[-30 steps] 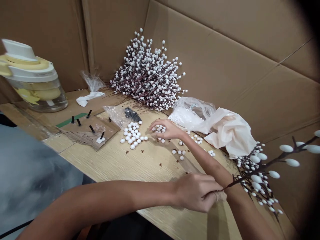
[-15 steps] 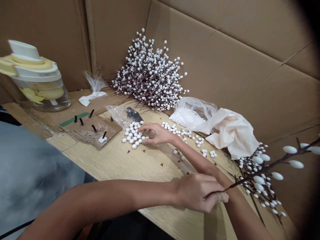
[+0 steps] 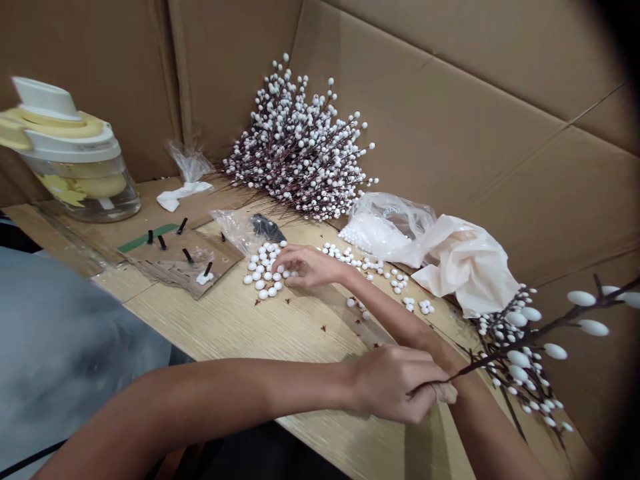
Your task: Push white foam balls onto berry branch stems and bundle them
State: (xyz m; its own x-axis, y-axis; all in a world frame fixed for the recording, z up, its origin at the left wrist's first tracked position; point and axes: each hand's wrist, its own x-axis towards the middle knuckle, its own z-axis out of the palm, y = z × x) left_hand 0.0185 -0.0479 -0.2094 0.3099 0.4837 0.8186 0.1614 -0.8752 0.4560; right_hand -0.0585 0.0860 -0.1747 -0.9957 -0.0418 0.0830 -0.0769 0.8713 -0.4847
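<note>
My left hand (image 3: 407, 383) is closed around the lower end of a brown artificial berry stem (image 3: 525, 340), which slants up to the right and carries white oval berries. Farther in, my right hand (image 3: 313, 265) reaches to the edge of a loose pile of white foam berries (image 3: 263, 268). Its fingers are curled, with thumb and forefinger apart at the nearest berries; part of the fingers is hidden. My right forearm passes behind my left hand.
A large bundle of white-berry stems (image 3: 305, 147) leans in the cardboard corner. Plastic bags (image 3: 385, 227) and crumpled pale wrapping (image 3: 465, 263) lie at right. Stacked cardboard pieces (image 3: 190, 260) with black bits and a clear jug (image 3: 80, 160) stand at left. More stems (image 3: 540, 387) lie at far right.
My right hand has shifted slightly left into the berry pile, its thumb and fingers drawing closer together. A few berries at the pile's front moved. My left hand keeps the stem still.
</note>
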